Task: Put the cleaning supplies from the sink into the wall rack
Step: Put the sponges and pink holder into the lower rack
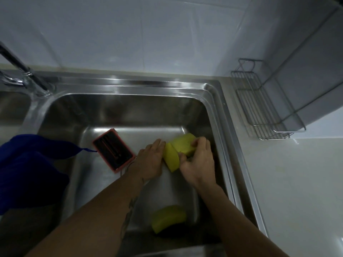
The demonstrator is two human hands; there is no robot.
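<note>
Wall rack (259,101): wire, metal, fixed to the tiled wall at the right, above the counter and well apart from the basin; nothing seen in it, so by this view no item has yet been stowed and the task stands at its first pickup. Sink (130,108): stainless steel, holding all the visible supplies. Item one, yellow sponge (183,143), toward the right wall of the basin floor; the right hand (198,160) is curled over it, fingers on its far edge and thumb at its near side, apparently gripping. Item two, a second yellow sponge (171,158), tilted on edge just beside the first and touching it; the left hand (150,160) lies flat-fingered against its left face, steadying or pressing it, whether truly grasped cannot be told. Item three, a third yellow sponge (168,217), on the near basin floor between the forearms, untouched, its underside dark. Item four, a red-rimmed rectangular brush or scrubber (113,150) with a dark centre, left of the hands, untouched; exact kind unclear. Also present: blue cloth (27,164) draped over the left sink edge, and faucet (22,71) at upper left. Remaining: all four items to lift out and carry to the rack.
</note>
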